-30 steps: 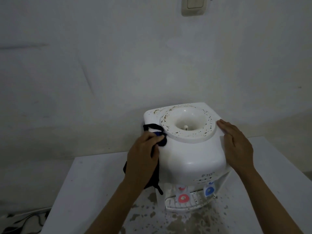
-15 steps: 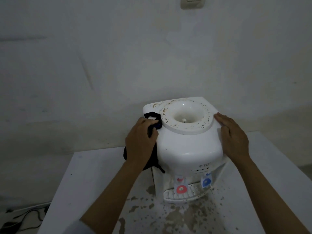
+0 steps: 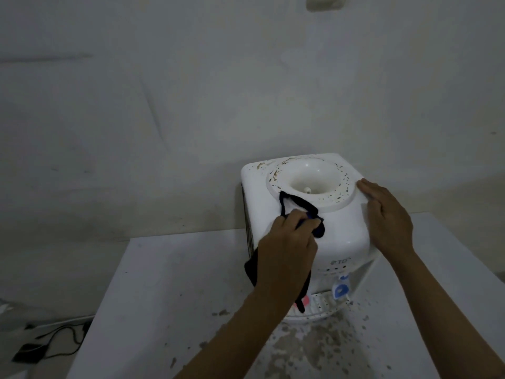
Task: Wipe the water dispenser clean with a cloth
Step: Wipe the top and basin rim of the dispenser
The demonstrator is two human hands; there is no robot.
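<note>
Your left hand (image 3: pixel 287 250) clamped on dark cloth (image 3: pixel 303 212), frame centre, atop water dispenser (image 3: pixel 341 231). Speckled bottle collar (image 3: pixel 276 179) lies just above-right, probably next. Right hand (image 3: pixel 388 217) flat, fingers together, bracing right side.

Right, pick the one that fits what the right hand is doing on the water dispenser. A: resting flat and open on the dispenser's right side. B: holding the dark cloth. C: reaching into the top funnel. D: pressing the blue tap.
A: the right hand lies flat with fingers extended against the right side of the water dispenser, while the dark cloth is in the left hand.
</note>
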